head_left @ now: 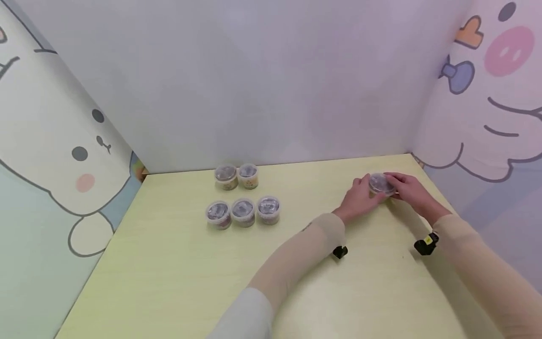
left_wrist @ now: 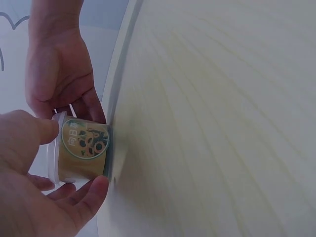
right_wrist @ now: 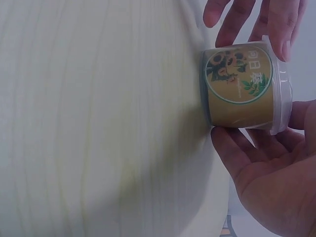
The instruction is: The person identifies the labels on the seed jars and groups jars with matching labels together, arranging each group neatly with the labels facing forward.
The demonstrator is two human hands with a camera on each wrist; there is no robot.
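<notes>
At the table's back right, both hands hold one small round tub (head_left: 380, 183) with a clear lid. My left hand (head_left: 359, 200) grips its left and near side, thumb by the lid and fingers lower on the wall. From the opposite side my right hand (head_left: 411, 192) curls round it, fingertips at the lid's edge. A round label with sunflowers and green leaves shows on the tub (right_wrist: 242, 86) in the right wrist view. Its base is right at the tabletop in the left wrist view, where the tub (left_wrist: 84, 148) sits between the two hands.
Several similar lidded tubs stand left of centre on the pale yellow table (head_left: 169, 273): a back pair with one tub (head_left: 226, 177), and a front row with another tub (head_left: 268, 210). A plain wall (head_left: 271, 84) rises behind; cartoon-printed panels flank the table.
</notes>
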